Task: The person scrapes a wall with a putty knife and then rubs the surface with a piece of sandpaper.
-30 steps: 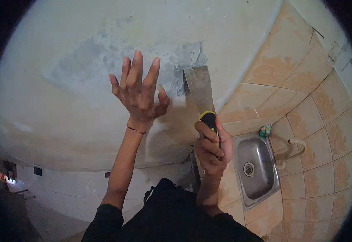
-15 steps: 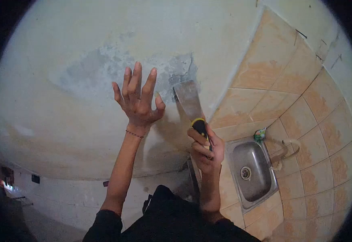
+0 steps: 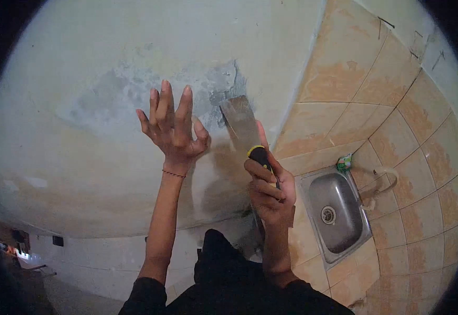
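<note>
My right hand (image 3: pixel 272 186) grips the black-and-yellow handle of a wide-bladed scraper (image 3: pixel 241 122). Its index finger stretches up beside the blade. The blade's edge lies at the lower right end of a grey bare patch (image 3: pixel 111 94) on the pale painted wall (image 3: pixel 82 173), where the paint has a ragged border. Fingers spread, my left hand (image 3: pixel 174 126) is held up against the lower part of the same patch, to the left of the scraper, holding nothing. Whether its palm presses on the wall is hidden.
Orange-and-cream tiles (image 3: pixel 339 68) cover the wall on the right. Below them a steel sink (image 3: pixel 335 212) is set in a tiled counter, with a faucet (image 3: pixel 386 181) and a green packet (image 3: pixel 344 161) at its edge. Nails (image 3: pixel 386 22) stick out at the upper right.
The right index finger now extends along the scraper blade, where before it was wrapped lower at the handle. The blade stays near the patch's right end. The view has shifted slightly.
</note>
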{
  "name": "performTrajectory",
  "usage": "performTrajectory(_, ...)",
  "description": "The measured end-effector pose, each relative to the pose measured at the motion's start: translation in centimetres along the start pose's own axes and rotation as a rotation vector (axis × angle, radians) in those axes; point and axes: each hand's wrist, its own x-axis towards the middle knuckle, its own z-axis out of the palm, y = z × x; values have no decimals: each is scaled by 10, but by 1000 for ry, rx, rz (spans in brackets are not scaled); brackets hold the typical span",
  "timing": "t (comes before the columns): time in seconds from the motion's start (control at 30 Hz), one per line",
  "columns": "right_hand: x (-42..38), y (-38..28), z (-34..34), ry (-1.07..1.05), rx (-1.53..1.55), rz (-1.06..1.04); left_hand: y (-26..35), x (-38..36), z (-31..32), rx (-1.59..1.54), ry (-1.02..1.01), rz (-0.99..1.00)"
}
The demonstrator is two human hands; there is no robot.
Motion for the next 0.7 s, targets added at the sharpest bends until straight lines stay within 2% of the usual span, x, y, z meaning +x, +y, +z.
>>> performTrajectory(0.7,-1,-11,4,3,-31,31,0,0,2,-22,22,14)
